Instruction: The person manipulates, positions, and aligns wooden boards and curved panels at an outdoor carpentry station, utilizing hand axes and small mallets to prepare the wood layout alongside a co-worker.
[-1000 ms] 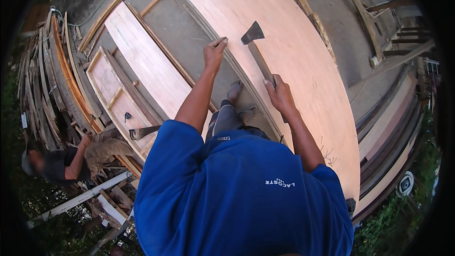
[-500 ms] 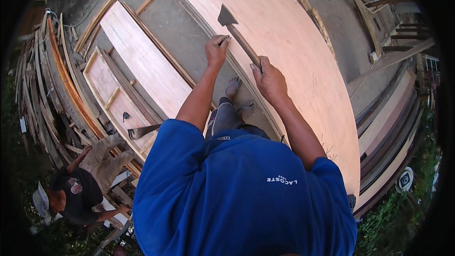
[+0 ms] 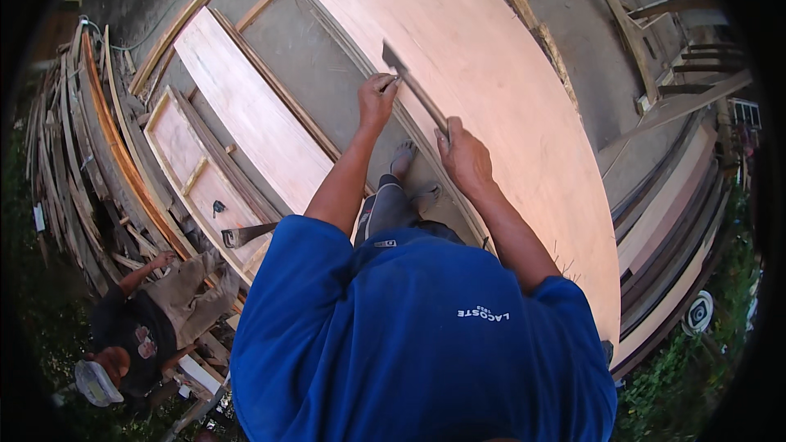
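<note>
My right hand (image 3: 467,155) is wrapped round the wooden handle of a hatchet (image 3: 422,96), whose dark, flared metal head is over the pale plywood sheet (image 3: 499,106). My left hand (image 3: 377,101) is closed in a pinch at the sheet's left edge, just beside the hatchet head. Whatever lies between those fingertips is too small to make out. Several thin dark nails (image 3: 566,268) rest on the sheet near my right forearm.
Left of my legs lie a pale plank (image 3: 246,90) and a framed panel (image 3: 192,164) with a handsaw (image 3: 246,235) on it. Long wood strips (image 3: 106,139) are stacked farther left. A co-worker (image 3: 139,319) is at lower left. More boards (image 3: 667,196) lie at right.
The hatchet head has come down closer to my left hand, and my right hand has moved slightly nearer to me. My left hand keeps its pinch. The co-worker has shifted position.
</note>
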`<state>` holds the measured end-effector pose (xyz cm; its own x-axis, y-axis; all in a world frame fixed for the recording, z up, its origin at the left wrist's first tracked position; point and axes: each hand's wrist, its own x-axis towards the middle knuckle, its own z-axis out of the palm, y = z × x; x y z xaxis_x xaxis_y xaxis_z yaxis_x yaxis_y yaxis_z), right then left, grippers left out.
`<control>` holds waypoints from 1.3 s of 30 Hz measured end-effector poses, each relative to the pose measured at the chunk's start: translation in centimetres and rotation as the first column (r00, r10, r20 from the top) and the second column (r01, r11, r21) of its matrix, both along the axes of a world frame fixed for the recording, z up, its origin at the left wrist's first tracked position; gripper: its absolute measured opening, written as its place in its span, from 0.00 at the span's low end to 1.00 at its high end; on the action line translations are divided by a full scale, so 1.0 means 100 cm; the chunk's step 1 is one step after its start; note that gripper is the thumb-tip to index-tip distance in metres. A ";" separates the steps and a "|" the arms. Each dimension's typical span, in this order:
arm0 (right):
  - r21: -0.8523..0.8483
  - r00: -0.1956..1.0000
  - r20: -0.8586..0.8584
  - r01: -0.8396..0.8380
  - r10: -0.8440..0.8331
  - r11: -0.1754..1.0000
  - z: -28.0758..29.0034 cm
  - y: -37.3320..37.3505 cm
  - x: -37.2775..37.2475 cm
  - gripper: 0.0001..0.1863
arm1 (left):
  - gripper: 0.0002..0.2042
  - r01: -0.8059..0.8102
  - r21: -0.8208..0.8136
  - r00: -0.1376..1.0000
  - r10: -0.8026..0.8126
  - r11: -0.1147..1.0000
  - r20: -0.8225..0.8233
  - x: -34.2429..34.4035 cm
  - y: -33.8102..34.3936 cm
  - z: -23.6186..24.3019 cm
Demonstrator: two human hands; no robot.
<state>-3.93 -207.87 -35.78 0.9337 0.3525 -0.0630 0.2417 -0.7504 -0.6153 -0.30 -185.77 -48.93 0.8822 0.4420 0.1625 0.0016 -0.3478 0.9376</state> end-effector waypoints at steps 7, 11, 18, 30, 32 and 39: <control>-0.044 0.995 -0.087 0.043 -0.047 0.998 0.022 -0.009 0.003 0.19 | 0.15 -0.018 -0.158 0.997 0.005 0.987 -0.081 -0.020 0.010 -0.021; 0.272 0.989 0.118 0.059 -0.094 0.960 0.034 0.004 -0.005 0.18 | 0.20 -0.221 -0.245 0.975 0.207 0.944 -0.081 -0.037 0.042 -0.039; -0.216 0.977 -0.213 -0.057 0.010 0.975 -0.042 -0.019 -0.001 0.19 | 0.14 -0.254 -0.211 0.911 0.161 0.944 -0.379 -0.068 0.011 -0.029; -0.005 0.717 -0.282 0.663 -0.637 0.749 0.020 -0.226 -0.178 0.19 | 0.12 0.837 0.326 0.485 -0.872 0.441 -0.065 -0.062 -0.256 0.078; 0.017 0.619 -0.288 0.766 -0.731 0.642 0.020 -0.239 -0.230 0.19 | 0.15 0.870 0.423 0.311 -0.948 0.253 -0.073 -0.063 -0.312 0.082; 0.100 0.044 -0.217 0.995 -0.975 0.022 -0.015 -0.245 -0.362 0.16 | 0.10 0.691 0.693 -0.050 -0.970 -0.206 -0.239 -0.095 -0.451 0.069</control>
